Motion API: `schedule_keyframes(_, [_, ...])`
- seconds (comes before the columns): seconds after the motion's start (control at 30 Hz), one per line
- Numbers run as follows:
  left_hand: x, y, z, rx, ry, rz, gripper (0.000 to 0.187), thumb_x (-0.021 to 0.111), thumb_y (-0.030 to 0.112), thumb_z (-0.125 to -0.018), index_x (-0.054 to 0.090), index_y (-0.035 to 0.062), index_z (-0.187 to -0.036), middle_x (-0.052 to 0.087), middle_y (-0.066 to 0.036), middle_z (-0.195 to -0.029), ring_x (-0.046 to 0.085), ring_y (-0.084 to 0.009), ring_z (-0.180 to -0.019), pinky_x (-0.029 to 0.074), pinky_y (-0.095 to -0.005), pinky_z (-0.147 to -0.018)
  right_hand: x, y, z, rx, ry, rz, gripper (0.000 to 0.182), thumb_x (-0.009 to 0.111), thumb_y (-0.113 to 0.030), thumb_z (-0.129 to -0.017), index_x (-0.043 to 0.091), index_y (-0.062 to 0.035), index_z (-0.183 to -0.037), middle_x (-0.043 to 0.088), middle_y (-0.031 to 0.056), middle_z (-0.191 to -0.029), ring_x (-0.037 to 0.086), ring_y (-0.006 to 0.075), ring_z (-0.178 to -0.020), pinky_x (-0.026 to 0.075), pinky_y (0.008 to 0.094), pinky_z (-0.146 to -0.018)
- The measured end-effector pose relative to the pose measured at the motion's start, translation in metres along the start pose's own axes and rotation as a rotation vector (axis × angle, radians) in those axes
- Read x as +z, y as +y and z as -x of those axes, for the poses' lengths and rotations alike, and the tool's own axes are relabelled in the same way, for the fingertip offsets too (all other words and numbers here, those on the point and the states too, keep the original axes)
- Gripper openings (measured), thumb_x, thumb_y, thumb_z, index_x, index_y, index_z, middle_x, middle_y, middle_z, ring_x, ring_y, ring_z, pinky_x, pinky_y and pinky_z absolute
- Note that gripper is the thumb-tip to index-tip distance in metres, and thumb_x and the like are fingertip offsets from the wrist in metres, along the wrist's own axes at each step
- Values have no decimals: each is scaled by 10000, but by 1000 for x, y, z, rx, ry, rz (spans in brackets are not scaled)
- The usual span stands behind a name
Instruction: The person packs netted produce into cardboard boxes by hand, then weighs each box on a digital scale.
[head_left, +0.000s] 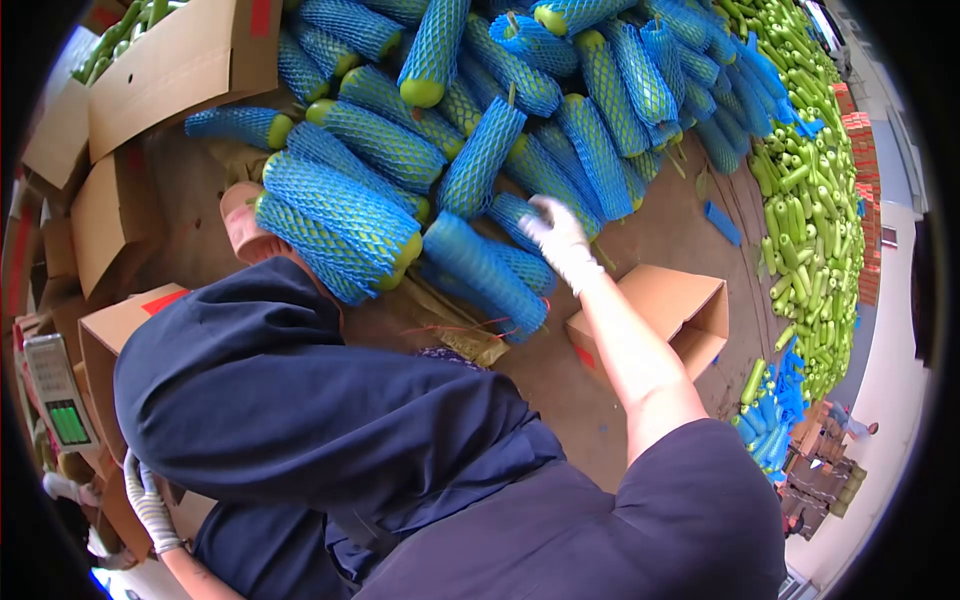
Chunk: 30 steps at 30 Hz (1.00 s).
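Observation:
In the head view, my right hand (562, 237), in a pale glove, reaches out over the pile with its fingers apart and holding nothing. Its fingertips are right at a green gourd in a blue foam net sleeve (512, 214). Just left of it, another netted gourd (484, 275) is smeared by motion. Several more netted gourds (340, 222) lie heaped in front of my bent leg. At the lower left, my left hand (150, 505), in a striped glove, lies with outstretched fingers along the side of a cardboard box (115, 505), partly hidden behind my leg.
An open carton (655, 300) lies on the floor under my right forearm. More cartons (180, 75) stand at the left, near a scale with a green display (68, 422). Bare green gourds (805, 220) form a long heap at the right. A pink shoe (245, 222) shows beside the netted gourds.

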<state>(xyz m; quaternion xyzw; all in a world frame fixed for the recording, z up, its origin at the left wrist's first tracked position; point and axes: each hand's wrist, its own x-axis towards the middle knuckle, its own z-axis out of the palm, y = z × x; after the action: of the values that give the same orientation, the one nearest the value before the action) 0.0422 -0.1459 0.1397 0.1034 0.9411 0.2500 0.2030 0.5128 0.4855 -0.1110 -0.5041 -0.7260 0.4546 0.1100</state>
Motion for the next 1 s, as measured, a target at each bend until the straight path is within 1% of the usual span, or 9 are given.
schedule_keyframes(0.23, [3, 6, 7, 39, 62, -106, 395, 523, 207, -1029, 530, -20, -1352, 625, -129, -1258, 568, -207, -1118, 430, -337, -1014, -79, -11, -55, -33, 614, 731, 620, 769, -280, -741, 552, -52, -1275, 573, 201, -1254, 553, 394, -1158, 443, 470, -1021])
schedule_keyframes(0.3, [6, 22, 14, -111, 48, -12, 358, 517, 168, -1032, 539, -17, -1338, 610, -101, -1264, 551, -187, -1133, 414, -303, -1019, -98, -8, -65, 318, 376, 661, 924, 840, -358, -687, 397, -42, -1434, 483, 202, -1419, 454, 377, -1328, 391, 460, -1102])
schedule_keyframes(0.43, [11, 15, 4, -35, 102, 23, 339, 526, 144, -1026, 553, -9, -1327, 619, -98, -1247, 559, -185, -1121, 419, -306, -1017, -109, -24, -73, 520, 111, 854, 900, 863, -401, -689, 440, -9, -1379, 518, 235, -1384, 543, 380, -1247, 440, 461, -1060])
schedule_keyframes(0.5, [7, 36, -5, 61, 5, -122, 391, 552, 194, -1019, 543, -20, -1347, 623, -109, -1273, 572, -194, -1136, 421, -321, -1025, -116, 10, -76, 439, 108, 440, 892, 914, -371, -625, 503, 29, -1308, 570, 264, -1299, 570, 354, -1226, 453, 450, -1053])
schedule_keyframes(0.53, [4, 38, -9, 100, -6, -103, 379, 552, 177, -1018, 548, -18, -1344, 622, -106, -1280, 569, -193, -1154, 421, -322, -1031, -110, 9, -71, 421, 100, 134, 651, 871, -269, -702, 576, 22, -1205, 659, 233, -1132, 656, 300, -1076, 530, 432, -943])
schedule_keyframes(0.67, [-8, 54, -14, 121, -26, -193, 365, 510, 112, -1021, 536, -5, -1366, 574, -113, -1372, 523, -210, -1260, 375, -331, -1095, -111, -30, -25, 566, -41, -545, 509, 761, -246, -819, 572, 31, -1202, 692, 160, -1018, 691, 259, -869, 573, 380, -794])
schedule_keyframes(0.73, [-9, 50, -20, 138, -42, -176, 369, 509, 103, -1018, 532, -12, -1368, 568, -119, -1380, 522, -214, -1269, 369, -333, -1104, -102, -57, 9, 511, -108, -858, 507, 711, -299, -856, 573, 37, -1210, 691, 162, -1018, 689, 239, -855, 579, 371, -764])
schedule_keyframes(0.83, [-4, 86, -12, 181, -69, -199, 384, 543, 112, -990, 549, -30, -1348, 579, -151, -1373, 522, -258, -1295, 365, -355, -1115, -85, -134, 53, 319, -223, -713, 737, 751, -416, -776, 542, 61, -1298, 694, 159, -1061, 693, 229, -867, 588, 371, -741])
schedule_keyframes(1.0, [-4, 114, -11, 189, 36, -142, 404, 607, 260, -964, 598, 32, -1297, 643, -161, -1275, 596, -273, -1205, 434, -350, -1040, -52, -323, 14, -202, -508, -253, 872, 788, -329, -562, 515, 28, -1309, 645, 113, -1157, 661, 211, -980, 530, 352, -906])
